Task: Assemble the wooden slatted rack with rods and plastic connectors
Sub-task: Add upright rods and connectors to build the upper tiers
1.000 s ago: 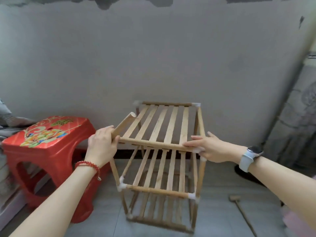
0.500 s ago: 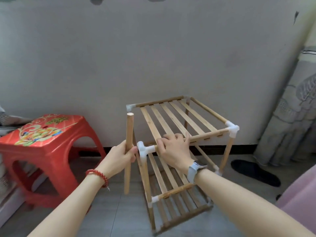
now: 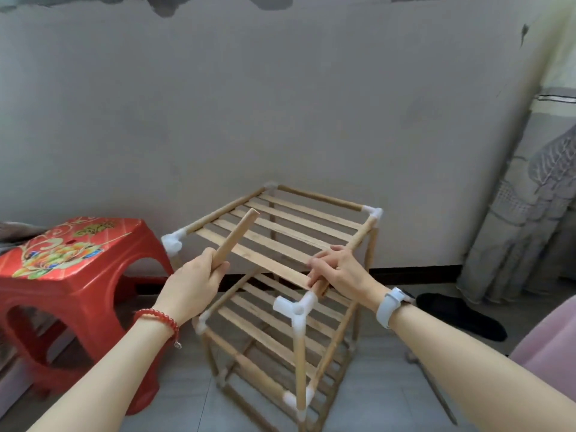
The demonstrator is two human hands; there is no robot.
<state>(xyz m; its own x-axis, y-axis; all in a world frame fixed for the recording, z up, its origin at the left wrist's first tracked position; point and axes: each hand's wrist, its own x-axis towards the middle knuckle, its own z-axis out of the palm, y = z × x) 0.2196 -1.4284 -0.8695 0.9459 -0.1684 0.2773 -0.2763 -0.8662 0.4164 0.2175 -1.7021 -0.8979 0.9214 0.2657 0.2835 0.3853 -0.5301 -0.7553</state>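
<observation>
Left hand (image 3: 193,282) grips a loose rod (image 3: 237,238).
Right hand (image 3: 338,271) clutches the rack (image 3: 280,294) top rail beside a white connector (image 3: 293,308).

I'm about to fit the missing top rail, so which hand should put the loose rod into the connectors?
The left hand: it already holds the loose rod above the top shelf's open side. The right hand grips the rack's top rail, steadying it by the near corner connector.
</observation>
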